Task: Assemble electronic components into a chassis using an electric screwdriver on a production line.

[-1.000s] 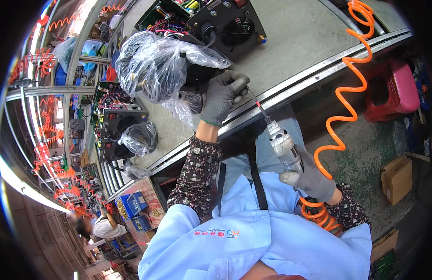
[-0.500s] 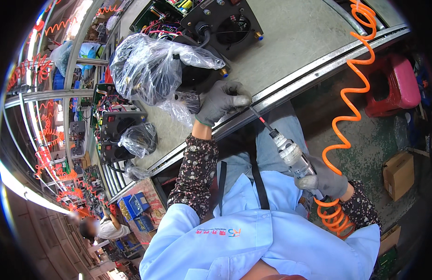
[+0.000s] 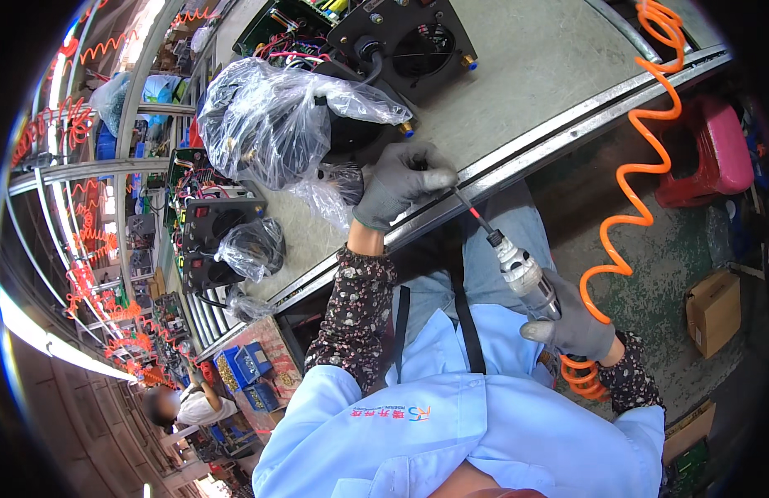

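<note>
My right hand, in a grey glove, grips a silver air screwdriver by its body. An orange coiled hose runs close by that hand. The tool's long thin bit slants up and left to the fingertips of my left hand. That hand, also gloved, has thumb and fingers pinched together at the table's edge; anything between them is too small to make out. Just beyond it, a clear plastic bag covers part of a black unit. Behind that stands a black panel with a round fan opening and brass fittings.
A metal rail edges the grey table. Left along it are more black units with circuit boards, and blue bins of small parts. On the right are a pink stool and a cardboard box. Another person works far left.
My right hand and the screwdriver have shifted slightly left and down, and the hose has swung with them. My left hand stays pinched at the bit's tip.
</note>
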